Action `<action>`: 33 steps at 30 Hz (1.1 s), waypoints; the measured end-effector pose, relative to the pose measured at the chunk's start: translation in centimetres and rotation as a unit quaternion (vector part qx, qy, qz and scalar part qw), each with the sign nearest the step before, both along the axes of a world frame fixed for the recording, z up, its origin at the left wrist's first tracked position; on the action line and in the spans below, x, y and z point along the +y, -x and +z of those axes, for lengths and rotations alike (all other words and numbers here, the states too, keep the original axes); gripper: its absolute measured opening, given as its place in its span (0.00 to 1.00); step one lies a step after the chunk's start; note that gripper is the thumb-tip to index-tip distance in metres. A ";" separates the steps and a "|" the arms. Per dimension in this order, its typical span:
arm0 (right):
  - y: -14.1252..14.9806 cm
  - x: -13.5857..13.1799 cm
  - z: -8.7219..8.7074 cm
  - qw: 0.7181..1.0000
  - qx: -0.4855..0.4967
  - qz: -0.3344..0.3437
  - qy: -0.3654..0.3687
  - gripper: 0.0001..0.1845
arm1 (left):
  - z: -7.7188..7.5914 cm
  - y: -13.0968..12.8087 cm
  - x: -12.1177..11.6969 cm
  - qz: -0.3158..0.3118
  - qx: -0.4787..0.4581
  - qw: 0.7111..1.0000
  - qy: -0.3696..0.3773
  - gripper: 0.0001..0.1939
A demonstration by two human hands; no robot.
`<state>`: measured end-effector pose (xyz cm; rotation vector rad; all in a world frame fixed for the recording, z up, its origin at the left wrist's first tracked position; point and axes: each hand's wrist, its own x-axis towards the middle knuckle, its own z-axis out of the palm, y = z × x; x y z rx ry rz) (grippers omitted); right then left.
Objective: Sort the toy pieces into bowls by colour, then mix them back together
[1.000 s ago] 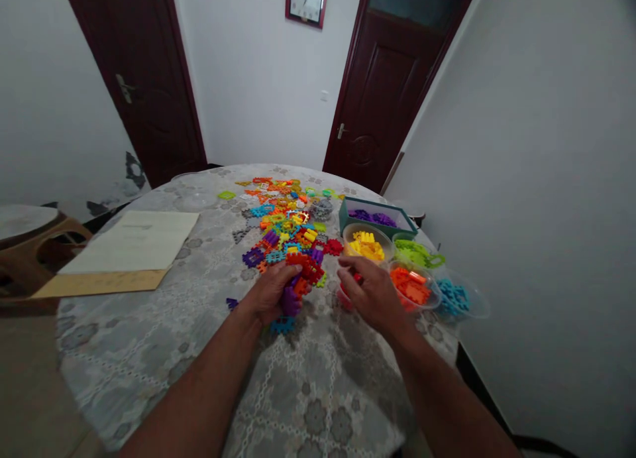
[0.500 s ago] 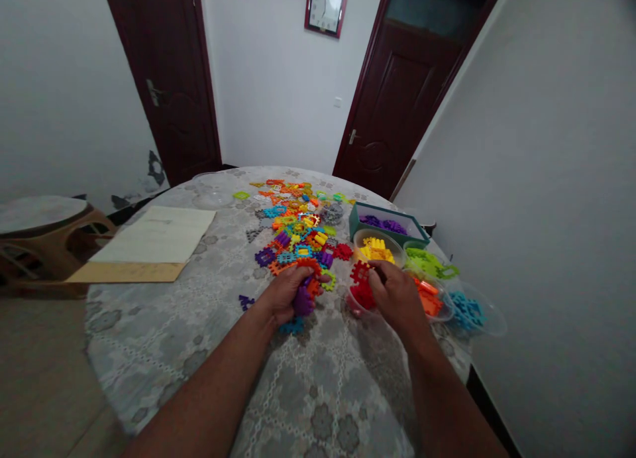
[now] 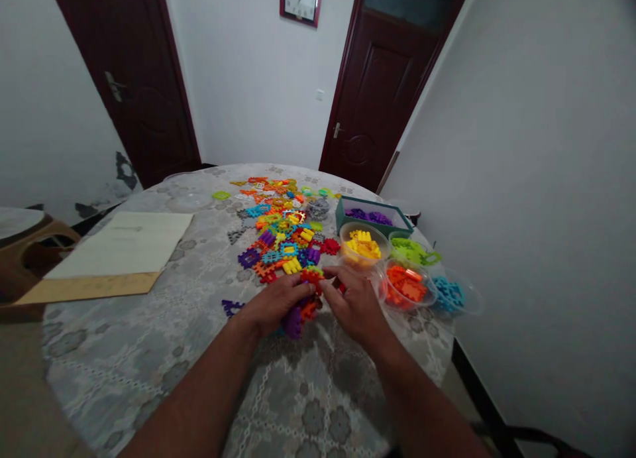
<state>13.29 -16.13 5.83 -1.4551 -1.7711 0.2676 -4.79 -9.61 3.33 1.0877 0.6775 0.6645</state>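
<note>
My left hand [image 3: 275, 302] is closed around a cluster of toothed plastic building pieces. A purple piece [image 3: 292, 322], an orange piece [image 3: 309, 310] and a red piece [image 3: 312, 278] show at its fingers. From the right, my right hand [image 3: 355, 305] meets it with curled fingers at the red piece. A bit of red shows between those fingers too; my right hand covers most of the bowl with red pieces behind it. Loose mixed-colour building pieces [image 3: 278, 239] lie in a heap just beyond both hands.
To the right stand a bowl of yellow pieces [image 3: 362, 246], a bowl of orange pieces [image 3: 405, 287], a bowl of green pieces [image 3: 412, 251], a bowl of blue pieces [image 3: 448, 293] and a green box [image 3: 400, 227] with purple pieces. Paper [image 3: 124, 242] lies at the left.
My right hand has moved left from the bowl of red pieces, carrying a red piece to the cluster in my left hand. The view has shifted slightly to the right.
</note>
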 end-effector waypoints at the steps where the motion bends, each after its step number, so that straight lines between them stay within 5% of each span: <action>1: 0.6 0.0 -0.2 1.000 0.006 0.004 0.006 0.12 | 0.0 0.0 0.0 -0.003 0.003 1.000 -0.016 0.10; 4: 1.1 0.1 -0.5 1.000 0.023 0.005 0.007 0.13 | -0.1 -0.1 -0.1 -0.010 0.004 1.000 -0.012 0.10; 8: -1.3 0.4 -0.4 0.993 0.055 -0.101 -0.022 0.18 | -0.3 0.0 -0.1 -0.013 -0.023 0.998 0.059 0.14; 16: -6.3 1.5 -1.1 0.979 -0.087 -0.172 -0.067 0.18 | -0.3 0.3 0.6 0.070 -0.047 0.988 0.131 0.14; 19: -4.6 0.7 -1.1 0.982 -0.080 -0.126 -0.113 0.15 | -0.5 0.0 0.7 0.090 -0.058 0.985 0.138 0.15; 25: 2.0 -1.2 -1.8 0.995 -0.062 0.044 -0.061 0.13 | -1.4 -0.5 1.0 0.143 -0.094 0.976 0.133 0.14; 33: 4.8 -0.9 -2.8 0.998 -0.053 0.020 0.006 0.06 | -1.3 -0.7 1.3 0.177 -0.119 0.970 0.118 0.10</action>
